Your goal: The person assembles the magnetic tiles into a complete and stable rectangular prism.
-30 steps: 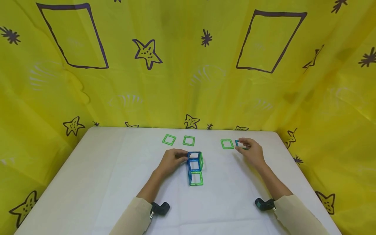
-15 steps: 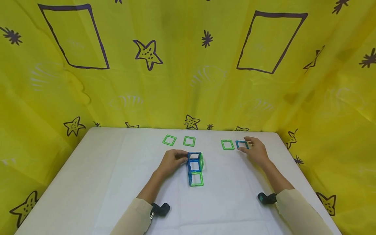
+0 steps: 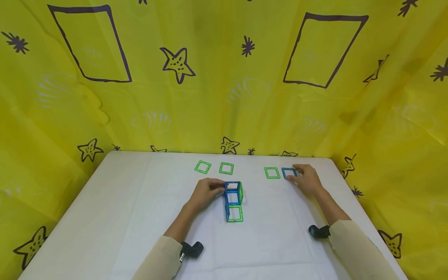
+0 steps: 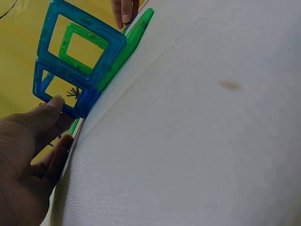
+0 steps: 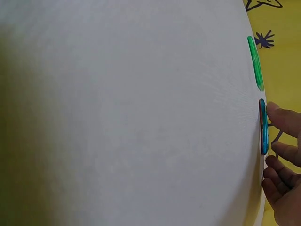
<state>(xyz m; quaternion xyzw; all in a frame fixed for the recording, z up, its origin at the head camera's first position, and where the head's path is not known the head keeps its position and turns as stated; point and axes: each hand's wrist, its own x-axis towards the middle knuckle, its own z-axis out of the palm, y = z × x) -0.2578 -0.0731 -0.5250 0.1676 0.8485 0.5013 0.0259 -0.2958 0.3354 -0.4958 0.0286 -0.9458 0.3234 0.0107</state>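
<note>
In the head view, my left hand (image 3: 205, 194) pinches the left side of a small structure of blue and green magnetic tiles (image 3: 226, 206). The left wrist view shows the thumb on a blue magnetic tile (image 4: 84, 70), with a finger partly hidden behind it. A green tile (image 3: 235, 221) lies flat at the structure's near end. At the table's far right, my right hand (image 3: 308, 179) has its thumb and index finger at the right part of a flat blue tile (image 3: 282, 173). Seen from the right wrist, the thumb rests close over that blue tile (image 5: 264, 127), other fingers loosely bent.
Two green tiles (image 3: 226, 163) (image 3: 202, 172) lie flat behind the structure. Another green tile (image 3: 272, 177) lies just left of the blue one. A white cloth (image 3: 266, 249) covers the table, and a patterned yellow curtain (image 3: 210, 109) hangs behind it and at both sides.
My right hand has shifted rightward off the middle of the flat blue tile to its right part, uncovering more of it; the tile has stayed put. The left hand and structure have not moved.
</note>
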